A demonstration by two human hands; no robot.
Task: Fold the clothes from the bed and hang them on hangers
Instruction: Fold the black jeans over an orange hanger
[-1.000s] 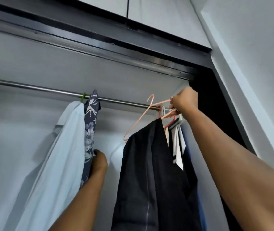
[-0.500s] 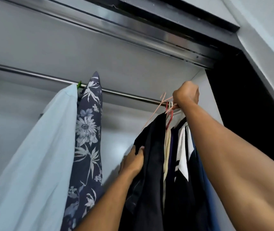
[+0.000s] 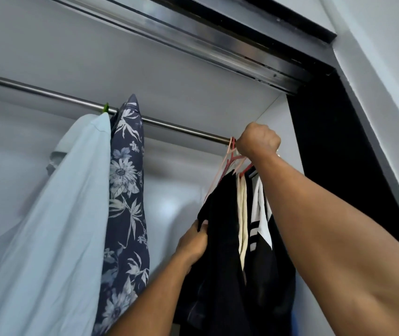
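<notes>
the right hand [image 3: 259, 141] is now a closed fist up against the closet rail [image 3: 48, 92], gripping the neck of the pink hanger [image 3: 227, 154], whereas a second ago it held that hanger out in the air short of the rail with the hook pointing free. the left hand [image 3: 193, 241] has left the floral shirt [image 3: 128, 190] and now pinches the front edge of the black garment [image 3: 220, 251] that hangs from the pink hanger, pulling it clear of the cream and striped clothes [image 3: 257, 214] packed just beside it. the fist covers the hook, so it probably sits over the rail but this cannot be confirmed. if it does, this garment is as good as hung, at the right end of the rail and well apart from the light blue shirt [image 3: 60, 214]. what seems left is to let go, smooth the cloth, and go back to the bed for the next piece.
</notes>
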